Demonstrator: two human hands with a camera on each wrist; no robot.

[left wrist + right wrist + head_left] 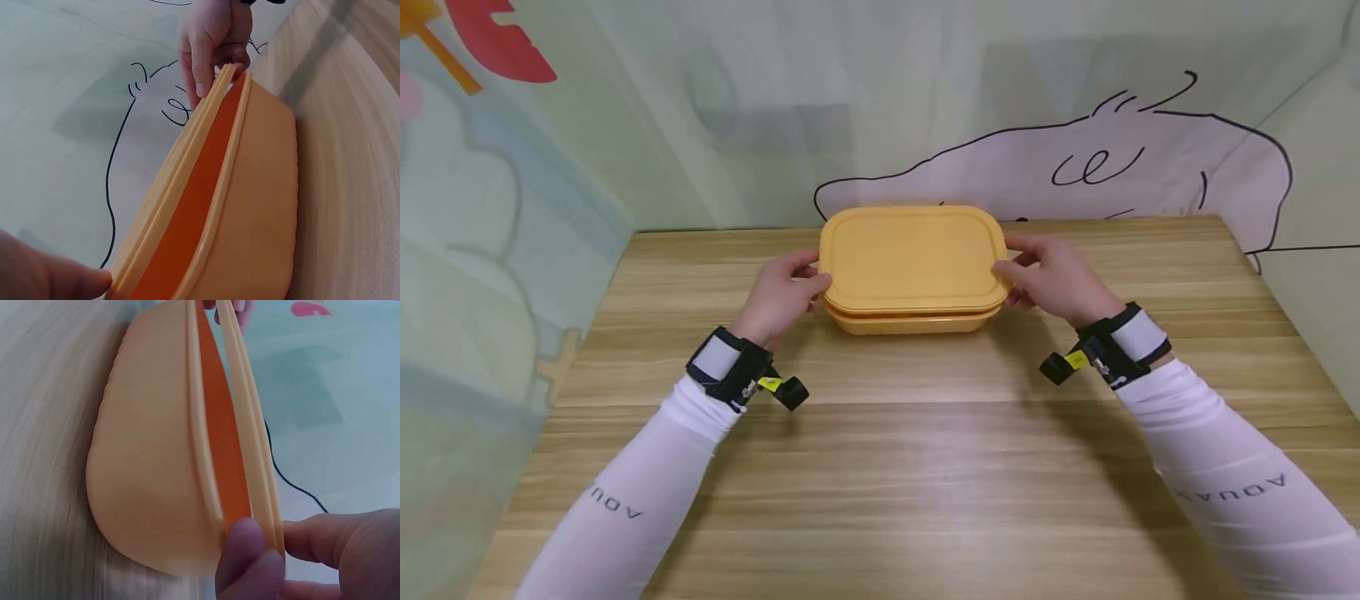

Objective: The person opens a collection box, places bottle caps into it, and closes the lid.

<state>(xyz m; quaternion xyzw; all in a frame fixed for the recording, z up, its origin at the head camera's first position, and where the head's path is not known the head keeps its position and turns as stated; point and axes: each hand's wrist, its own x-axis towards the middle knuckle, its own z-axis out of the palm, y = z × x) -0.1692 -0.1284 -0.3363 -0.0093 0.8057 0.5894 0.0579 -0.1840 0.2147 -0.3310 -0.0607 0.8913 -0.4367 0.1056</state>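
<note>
A yellow-orange rectangular lid [913,258] with rounded corners sits over a matching plastic container [917,324] near the table's back edge. Both wrist views show a gap between the lid and the container's rim [215,231]. My left hand [781,292] pinches the lid's left end, its thumb on the top edge. At the other end my right hand [1052,275] pinches the lid, thumb above and fingers beneath, as the right wrist view shows. The container's base rests on the table. What lies inside it is hidden.
The wood-grain table [910,483] stretches toward me from the container. Right behind it hangs a pale printed curtain [895,108] with a cartoon drawing, and more of it runs along the left side.
</note>
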